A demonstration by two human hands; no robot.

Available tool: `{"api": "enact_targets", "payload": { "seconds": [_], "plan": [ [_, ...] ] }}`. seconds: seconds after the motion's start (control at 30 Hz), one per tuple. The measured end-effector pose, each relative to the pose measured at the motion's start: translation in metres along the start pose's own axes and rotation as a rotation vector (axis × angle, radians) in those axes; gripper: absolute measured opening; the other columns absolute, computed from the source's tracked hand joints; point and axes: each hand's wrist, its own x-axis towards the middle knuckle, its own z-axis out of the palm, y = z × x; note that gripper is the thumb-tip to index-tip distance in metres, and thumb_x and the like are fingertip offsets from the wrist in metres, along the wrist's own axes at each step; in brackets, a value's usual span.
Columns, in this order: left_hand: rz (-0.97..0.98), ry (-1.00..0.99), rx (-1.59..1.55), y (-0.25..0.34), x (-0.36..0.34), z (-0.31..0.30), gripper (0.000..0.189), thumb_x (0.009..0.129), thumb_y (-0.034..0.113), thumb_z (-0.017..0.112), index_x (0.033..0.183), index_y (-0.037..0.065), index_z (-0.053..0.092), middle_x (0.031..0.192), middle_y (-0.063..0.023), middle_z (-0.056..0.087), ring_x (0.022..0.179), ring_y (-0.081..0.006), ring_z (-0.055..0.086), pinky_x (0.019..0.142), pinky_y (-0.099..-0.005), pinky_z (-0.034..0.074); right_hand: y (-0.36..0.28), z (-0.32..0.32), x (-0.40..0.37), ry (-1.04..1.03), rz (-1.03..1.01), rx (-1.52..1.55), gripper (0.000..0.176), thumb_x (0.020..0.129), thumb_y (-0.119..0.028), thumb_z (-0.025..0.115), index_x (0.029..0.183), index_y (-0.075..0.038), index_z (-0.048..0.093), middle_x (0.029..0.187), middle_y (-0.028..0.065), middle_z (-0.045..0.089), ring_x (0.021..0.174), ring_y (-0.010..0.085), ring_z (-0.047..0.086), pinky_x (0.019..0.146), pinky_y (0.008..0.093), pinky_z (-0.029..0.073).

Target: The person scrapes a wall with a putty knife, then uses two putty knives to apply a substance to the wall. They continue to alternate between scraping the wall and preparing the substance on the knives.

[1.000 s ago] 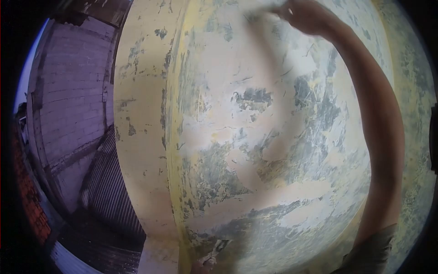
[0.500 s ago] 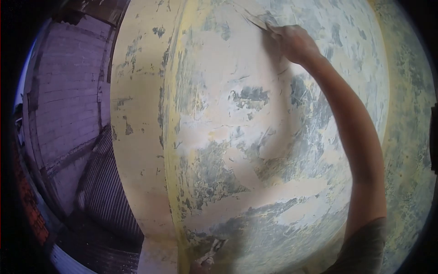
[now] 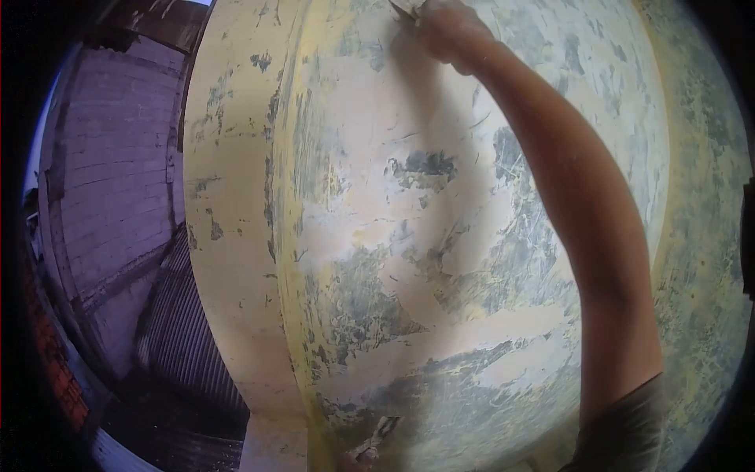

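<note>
My right hand (image 3: 452,33) is raised to the top of the wall, fingers wrapped round a putty knife. The thin blade of the putty knife (image 3: 403,13) points up and left, close to the plastered surface. Pale filler patches and bare grey-green areas cover the wall (image 3: 425,295). At the bottom edge my left hand (image 3: 362,458) shows only in part, closed around something smeared with whitish filler. That held thing is too dim and cut off to name.
A yellowish corner strip (image 3: 287,315) runs down the wall's left side. Beyond it stand a block wall (image 3: 118,157) and a corrugated sheet (image 3: 185,315). Orange bricks (image 3: 63,385) show at far left. Another yellowish wall section (image 3: 700,236) is at right.
My right hand has moved left and up along the wall with the putty knife, and its shadow has shifted left. My left hand stays low, slightly farther right in view.
</note>
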Motion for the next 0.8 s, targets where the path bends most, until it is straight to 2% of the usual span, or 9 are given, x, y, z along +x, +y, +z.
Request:
{"api": "enact_targets", "payload": {
  "seconds": [0.13, 0.3, 0.33, 0.37, 0.43, 0.53, 0.73, 0.77, 0.8],
  "plan": [
    [-0.024, -0.09, 0.039, 0.015, -0.021, -0.004, 0.066, 0.098, 0.034, 0.047, 0.148, 0.004, 0.015, 0.117, -0.0146, 0.054, 0.094, -0.0234, 0.055, 0.073, -0.0387, 0.05, -0.022, -0.003, -0.054, -0.079, -0.036, 0.005, 0.031, 0.088, -0.006, 0.042, 0.111, -0.002, 0.061, 0.089, 0.0211, 0.065, 0.072, 0.0297, 0.067, 0.06, 0.0405, 0.055],
    [0.044, -0.145, 0.023, 0.014, -0.028, -0.005, 0.066, 0.098, 0.035, 0.047, 0.148, 0.003, 0.016, 0.117, -0.0158, 0.053, 0.094, -0.0247, 0.054, 0.073, -0.0394, 0.05, 0.004, -0.016, -0.056, -0.182, 0.029, 0.056, 0.027, 0.084, -0.007, 0.048, 0.104, 0.004, 0.062, 0.095, 0.0217, 0.065, 0.081, 0.0312, 0.067, 0.06, 0.0361, 0.057],
    [0.105, -0.134, 0.011, 0.002, -0.021, -0.004, 0.066, 0.098, 0.036, 0.047, 0.147, 0.003, 0.018, 0.116, -0.0158, 0.054, 0.094, -0.0247, 0.054, 0.074, -0.0392, 0.05, 0.025, -0.013, -0.034, -0.079, -0.509, -0.752, 0.026, 0.084, -0.011, 0.053, 0.102, 0.005, 0.062, 0.096, 0.0216, 0.065, 0.082, 0.0303, 0.067, 0.064, 0.0358, 0.057],
    [0.169, -0.12, 0.002, -0.006, -0.014, -0.004, 0.065, 0.098, 0.036, 0.047, 0.146, 0.003, 0.02, 0.115, -0.0159, 0.054, 0.094, -0.0248, 0.054, 0.074, -0.0391, 0.05, 0.019, -0.016, -0.023, -0.087, -0.079, 0.05, 0.026, 0.085, -0.015, 0.056, 0.102, 0.004, 0.063, 0.096, 0.022, 0.066, 0.082, 0.0296, 0.068, 0.071, 0.0354, 0.056],
    [0.303, -0.092, -0.01, -0.015, -0.002, -0.006, 0.064, 0.097, 0.038, 0.048, 0.144, 0.002, 0.024, 0.113, -0.0159, 0.056, 0.095, -0.025, 0.054, 0.074, -0.0388, 0.05, -0.034, -0.051, -0.029, -0.047, 0.344, 0.308, 0.027, 0.087, -0.017, 0.057, 0.103, 0.003, 0.062, 0.089, 0.0206, 0.068, 0.078, 0.0324, 0.068, 0.064, 0.0382, 0.057],
    [0.505, -0.063, -0.023, -0.018, 0.01, -0.009, 0.063, 0.096, 0.04, 0.049, 0.142, 0.002, 0.03, 0.109, -0.016, 0.057, 0.095, -0.0253, 0.054, 0.075, -0.0383, 0.05, -0.034, -0.017, 0.006, -0.082, 0.113, 0.006, 0.026, 0.085, -0.013, 0.056, 0.103, 0.004, 0.061, 0.088, 0.0199, 0.068, 0.076, 0.0308, 0.069, 0.061, 0.0358, 0.057],
    [0.88, -0.083, -0.083, -0.024, 0.003, 0.014, 0.062, 0.094, 0.044, 0.051, 0.137, 0.0, 0.042, 0.103, -0.0161, 0.061, 0.095, -0.0258, 0.054, 0.076, -0.0374, 0.049, -0.053, 0.03, -0.056, 0.067, -0.137, -0.099, 0.023, 0.086, -0.014, 0.053, 0.098, 0.003, 0.063, 0.091, 0.0224, 0.066, 0.088, 0.0344, 0.066, 0.077, 0.0404, 0.054],
    [0.876, -0.09, -0.086, -0.021, -0.008, 0.013, 0.062, 0.094, 0.044, 0.051, 0.137, 0.0, 0.042, 0.103, -0.0161, 0.061, 0.095, -0.0258, 0.054, 0.076, -0.0374, 0.049, -0.056, 0.027, -0.076, 0.023, -0.183, -0.13, 0.023, 0.086, -0.012, 0.052, 0.098, 0.003, 0.063, 0.09, 0.0224, 0.067, 0.088, 0.0353, 0.066, 0.078, 0.0408, 0.054],
    [0.597, 0.046, 0.014, -0.005, -0.031, 0.005, 0.055, 0.094, 0.041, 0.051, 0.131, 0.001, 0.049, 0.107, -0.0153, 0.062, 0.097, -0.0244, 0.055, 0.079, -0.0376, 0.048, -0.058, 0.018, -0.094, 0.008, -0.193, -0.063, 0.026, 0.085, -0.007, 0.047, 0.103, 0.002, 0.062, 0.09, 0.0235, 0.066, 0.088, 0.0357, 0.065, 0.08, 0.0407, 0.054]
  ]
}}
